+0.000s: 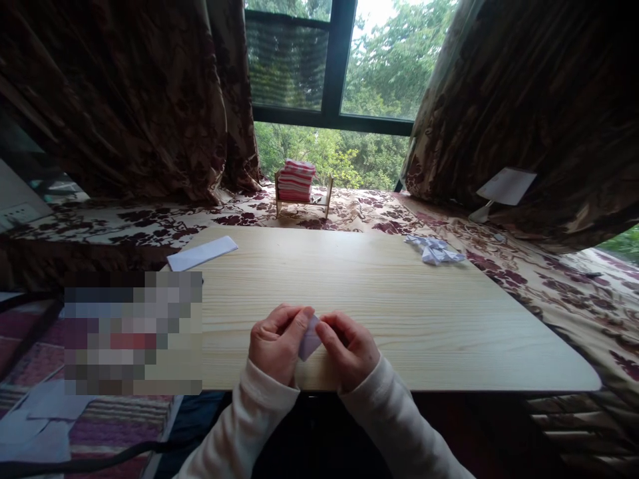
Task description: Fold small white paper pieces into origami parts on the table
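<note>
Over the front part of the wooden table (349, 279), a small piece of folded white paper (310, 339) is held between my two hands. My left hand (279, 339) pinches its upper left side with thumb and fingers. The thumb and fingers of my right hand (349, 346) close on its upper right edge. Part of the paper is hidden behind my fingers. A flat white paper strip (203, 253) lies at the table's back left corner, and several folded white paper pieces (435, 251) are heaped near the back right corner.
Behind the table, a small wooden rack (328, 198) holds striped red and white cloths (296, 181) on the patterned sill cover. A white lamp (506, 186) stands at the right. White sheets (37, 426) lie at the lower left, below a blurred-out area.
</note>
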`<state>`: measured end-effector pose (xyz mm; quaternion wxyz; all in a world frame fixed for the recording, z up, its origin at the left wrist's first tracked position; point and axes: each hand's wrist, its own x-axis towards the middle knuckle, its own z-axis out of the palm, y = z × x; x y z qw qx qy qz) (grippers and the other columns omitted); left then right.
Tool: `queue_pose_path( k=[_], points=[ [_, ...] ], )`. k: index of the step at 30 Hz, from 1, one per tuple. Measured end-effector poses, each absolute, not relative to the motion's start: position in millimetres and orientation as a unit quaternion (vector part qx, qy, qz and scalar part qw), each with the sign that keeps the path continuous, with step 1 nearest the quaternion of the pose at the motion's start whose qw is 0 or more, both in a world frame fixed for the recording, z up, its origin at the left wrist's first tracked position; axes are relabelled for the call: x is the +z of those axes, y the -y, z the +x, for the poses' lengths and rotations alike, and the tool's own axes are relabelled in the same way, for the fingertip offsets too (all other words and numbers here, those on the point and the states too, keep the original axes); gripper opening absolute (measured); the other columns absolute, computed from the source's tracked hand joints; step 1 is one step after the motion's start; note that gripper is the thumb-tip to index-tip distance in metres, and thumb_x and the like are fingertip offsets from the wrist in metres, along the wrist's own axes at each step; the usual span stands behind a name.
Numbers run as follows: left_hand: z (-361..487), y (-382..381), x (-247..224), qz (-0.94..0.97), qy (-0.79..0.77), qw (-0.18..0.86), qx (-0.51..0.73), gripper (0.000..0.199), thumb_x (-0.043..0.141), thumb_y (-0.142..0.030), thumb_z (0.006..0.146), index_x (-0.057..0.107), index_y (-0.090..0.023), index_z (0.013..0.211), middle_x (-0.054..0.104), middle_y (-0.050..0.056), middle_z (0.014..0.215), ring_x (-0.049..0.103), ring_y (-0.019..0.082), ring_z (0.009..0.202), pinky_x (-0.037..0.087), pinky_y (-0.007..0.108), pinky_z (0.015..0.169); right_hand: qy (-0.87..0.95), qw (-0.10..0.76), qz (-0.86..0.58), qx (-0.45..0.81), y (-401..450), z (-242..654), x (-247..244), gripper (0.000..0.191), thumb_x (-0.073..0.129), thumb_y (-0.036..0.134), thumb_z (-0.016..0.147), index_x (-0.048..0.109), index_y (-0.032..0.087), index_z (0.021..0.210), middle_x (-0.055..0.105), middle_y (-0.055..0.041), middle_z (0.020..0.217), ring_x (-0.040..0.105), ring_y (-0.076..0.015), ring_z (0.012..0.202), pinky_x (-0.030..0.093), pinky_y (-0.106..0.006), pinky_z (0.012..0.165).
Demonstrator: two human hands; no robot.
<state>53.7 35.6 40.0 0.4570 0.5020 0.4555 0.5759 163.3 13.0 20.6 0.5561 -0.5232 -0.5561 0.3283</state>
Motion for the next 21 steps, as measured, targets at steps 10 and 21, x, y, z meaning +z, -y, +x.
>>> queue_pose_path(
  k=[10, 21],
  points=[
    [39.8, -34.2, 31.0, 0.611, -0.427, 0.456, 0.487, 0.019, 0.057, -0.032, 0.075, 0.062, -0.014, 0.07, 0.057, 0.0, 0.062, 0.05, 0.011, 0.059, 0.04, 0.021, 0.054, 0.489, 0.6, -0.514, 0.37, -10.7, 164.8, 22.6, 0.022, 0.055, 0.036, 0.075, 0.06, 0.015, 0.07, 0.056, 0.0012, 0.057, 0.048, -0.0101, 0.052, 0.037, -0.021, 0.048],
    [41.6, -28.2, 40.9, 0.675, -0.436, 0.411, 0.43, 0.024, 0.05, -0.033, 0.078, 0.055, -0.016, 0.062, 0.047, -0.002, 0.057, 0.044, 0.011, 0.055, 0.035, 0.022, 0.053, 0.486, 0.593, -0.549, 0.333, -11.6, 161.8, 21.0, 0.029, 0.054, 0.043, 0.075, 0.058, 0.015, 0.068, 0.049, 0.0021, 0.053, 0.041, -0.0089, 0.046, 0.032, -0.02, 0.041]
  ],
)
